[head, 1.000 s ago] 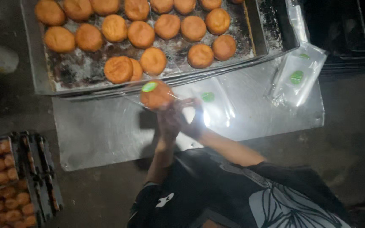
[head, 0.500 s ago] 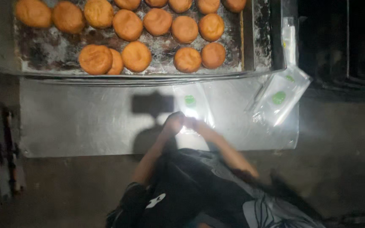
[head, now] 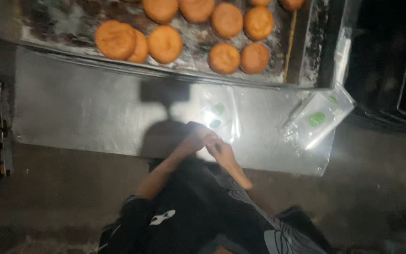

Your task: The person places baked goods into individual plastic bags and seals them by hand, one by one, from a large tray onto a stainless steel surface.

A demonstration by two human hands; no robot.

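**Hands together at sheet's near edge**

Left hand (head: pixel 194 137) and right hand (head: pixel 222 153) meeting just below frame centre, fingers touching one another over the brightly lit part of a metal sheet (head: pixel 81 117). Fingers curled inward on both; whether anything is pinched between them cannot be told through glare and blur. Clear bags (head: pixel 219 115) with green round marks lying flat on the sheet just above the hands, close to the fingertips, perhaps touching. A second pile of such bags (head: pixel 318 117) at centre right, tilted, well apart from the hands. Across the top of frame, a dark floury tray (head: pixel 48 23) carrying round golden buns (head: pixel 165 43), two at its left overlapping, the rest in loose rows. Dark sleeve and printed shirt at bottom centre. Shadow of head and camera falling on the sheet left of the bags.
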